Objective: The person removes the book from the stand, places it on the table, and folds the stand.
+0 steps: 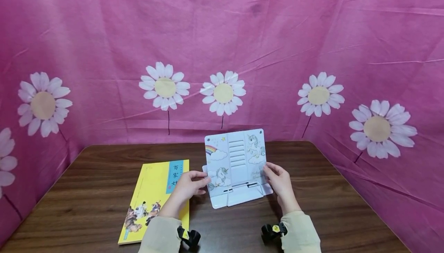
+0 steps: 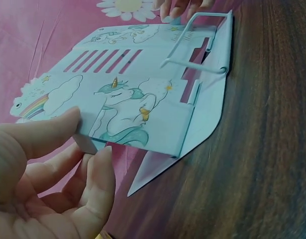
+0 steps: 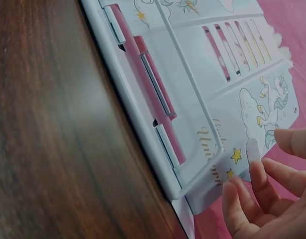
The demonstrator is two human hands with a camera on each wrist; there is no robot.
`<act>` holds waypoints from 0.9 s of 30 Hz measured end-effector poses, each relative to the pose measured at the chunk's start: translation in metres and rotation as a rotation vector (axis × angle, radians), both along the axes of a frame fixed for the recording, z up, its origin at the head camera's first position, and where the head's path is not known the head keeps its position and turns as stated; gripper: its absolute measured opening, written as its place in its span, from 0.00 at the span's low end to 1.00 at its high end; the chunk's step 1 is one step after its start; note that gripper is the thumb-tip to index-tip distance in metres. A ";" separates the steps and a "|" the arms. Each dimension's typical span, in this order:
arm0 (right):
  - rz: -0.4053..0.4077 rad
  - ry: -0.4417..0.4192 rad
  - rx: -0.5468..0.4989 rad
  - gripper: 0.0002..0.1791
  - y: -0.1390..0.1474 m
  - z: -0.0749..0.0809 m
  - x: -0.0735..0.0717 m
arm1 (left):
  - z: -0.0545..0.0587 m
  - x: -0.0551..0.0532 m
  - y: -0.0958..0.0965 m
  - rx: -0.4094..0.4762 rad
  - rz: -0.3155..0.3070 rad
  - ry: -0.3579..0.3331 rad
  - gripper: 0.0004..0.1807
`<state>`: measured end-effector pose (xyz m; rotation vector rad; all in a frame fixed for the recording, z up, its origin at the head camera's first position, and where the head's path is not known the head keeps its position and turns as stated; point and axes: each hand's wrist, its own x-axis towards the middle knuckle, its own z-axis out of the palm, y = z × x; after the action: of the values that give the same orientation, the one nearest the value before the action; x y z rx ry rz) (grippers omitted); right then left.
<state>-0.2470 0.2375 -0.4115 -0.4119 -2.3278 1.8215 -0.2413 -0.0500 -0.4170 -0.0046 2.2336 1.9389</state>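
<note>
A white book stand [image 1: 239, 176] with unicorn pictures, a rainbow and a row of slots leans back over the table, tilted slightly. Its wire page holder [image 2: 192, 64] sticks out in front of the lower edge. My left hand [image 1: 189, 185] pinches the stand's left edge, thumb on the printed face and fingers behind. On the opposite side, my right hand [image 1: 280, 181] holds the right edge. In the right wrist view, the fingertips [image 3: 257, 172] are at a small pale tab beside the printed stars. The stand's back is hidden.
A yellow book [image 1: 149, 183] with a blue title panel lies flat on the brown wooden table [image 1: 329, 206], left of the stand and partly under my left forearm. Behind the table hangs a pink cloth [image 1: 270, 33] with large white daisies.
</note>
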 end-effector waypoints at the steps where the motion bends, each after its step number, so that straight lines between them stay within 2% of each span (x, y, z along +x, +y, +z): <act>1: -0.010 0.003 0.006 0.24 0.000 0.000 0.000 | 0.001 0.000 0.000 -0.001 -0.008 0.000 0.21; 9: -0.074 0.011 -0.010 0.25 -0.001 0.002 0.000 | 0.004 0.002 -0.001 -0.047 -0.066 0.006 0.21; 17: -0.100 0.004 -0.028 0.26 -0.002 0.003 0.002 | 0.002 0.001 0.000 -0.017 -0.050 0.037 0.22; 20: -0.103 0.005 0.014 0.26 -0.005 0.003 0.003 | 0.003 0.000 0.000 0.014 -0.034 0.056 0.22; 27: -0.109 0.017 0.205 0.27 -0.013 0.004 0.005 | 0.005 0.000 0.002 0.045 0.015 0.078 0.19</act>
<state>-0.2420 0.2242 -0.4071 -0.4812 -2.3982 1.5146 -0.2415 -0.0484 -0.4121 0.0608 2.2429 2.0309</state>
